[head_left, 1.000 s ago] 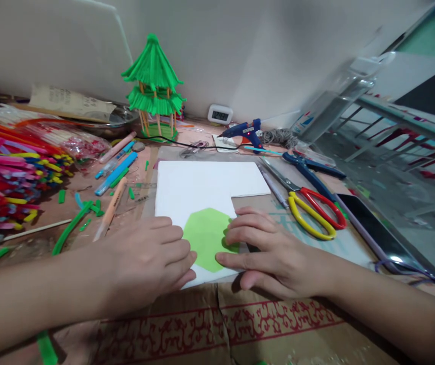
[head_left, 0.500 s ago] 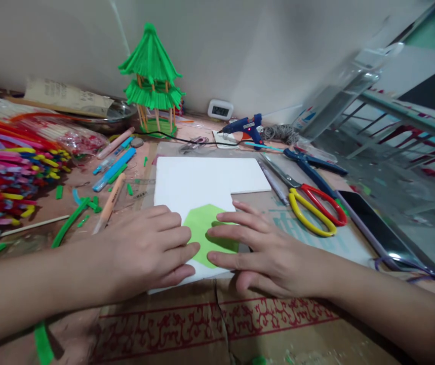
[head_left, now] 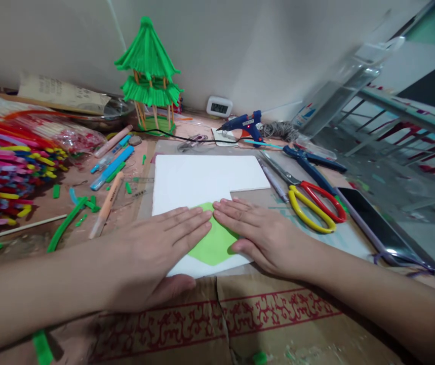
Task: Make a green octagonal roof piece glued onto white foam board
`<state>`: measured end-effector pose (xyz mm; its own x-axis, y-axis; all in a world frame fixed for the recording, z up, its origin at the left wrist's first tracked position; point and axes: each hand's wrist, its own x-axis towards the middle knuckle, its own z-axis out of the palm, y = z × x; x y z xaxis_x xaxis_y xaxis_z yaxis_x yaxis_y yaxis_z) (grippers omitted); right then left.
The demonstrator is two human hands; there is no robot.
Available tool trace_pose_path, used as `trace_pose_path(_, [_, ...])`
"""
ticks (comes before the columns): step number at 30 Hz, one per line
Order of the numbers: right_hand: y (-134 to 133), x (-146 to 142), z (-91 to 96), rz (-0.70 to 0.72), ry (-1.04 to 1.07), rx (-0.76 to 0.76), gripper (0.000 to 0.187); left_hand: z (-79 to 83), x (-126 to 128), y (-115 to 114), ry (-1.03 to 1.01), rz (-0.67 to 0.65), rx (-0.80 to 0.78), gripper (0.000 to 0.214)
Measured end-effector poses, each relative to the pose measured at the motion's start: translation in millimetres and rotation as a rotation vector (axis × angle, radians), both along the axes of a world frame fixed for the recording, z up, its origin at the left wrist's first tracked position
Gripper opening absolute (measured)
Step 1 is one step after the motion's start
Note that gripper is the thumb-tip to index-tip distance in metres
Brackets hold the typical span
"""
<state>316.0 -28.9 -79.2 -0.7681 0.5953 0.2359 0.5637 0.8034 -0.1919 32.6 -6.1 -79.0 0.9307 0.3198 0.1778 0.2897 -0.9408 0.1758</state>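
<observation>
A light-green paper polygon [head_left: 213,246] lies on a white L-shaped foam board [head_left: 190,177]. My left hand [head_left: 171,238] rests flat over the paper's left part, fingers stretched out, thumb at the board's front edge. From the other side my right hand [head_left: 263,230] lies flat on the paper's right part. The fingertips of both hands almost meet near the paper's top edge. Both hands cover parts of the paper's outline. Under the board is a cardboard sheet [head_left: 278,309] with a red printed band.
Scissors [head_left: 312,205], blue pliers [head_left: 308,167] and a phone [head_left: 384,223] lie at the right. Behind are a glue gun [head_left: 243,123], a small clock [head_left: 219,106] and a green-roofed pagoda model [head_left: 151,81]. Pens [head_left: 113,167] and bundled pipe cleaners [head_left: 8,172] lie left.
Both hands have shifted onto the upper part of the green paper, their fingers now straighter, closer together and pressed flat. The view has shifted slightly.
</observation>
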Motion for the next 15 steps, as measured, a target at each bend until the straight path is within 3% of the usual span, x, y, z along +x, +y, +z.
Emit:
trace_pose_path(3, [-5,0,3.6,0.019,-0.025,0.050,0.053,-1.8,0,-2,-0.007,0.020,0.004,0.062])
trace_pose_path(8, [-13,-2,9.6,0.195,-0.019,0.007,0.054,-1.5,-4,-3,-0.013,-0.019,0.019,0.056])
trace_pose_path(15, [2,1,3.5,0.031,-0.018,0.013,0.050,1.0,-3,2,0.067,0.081,0.104,0.081])
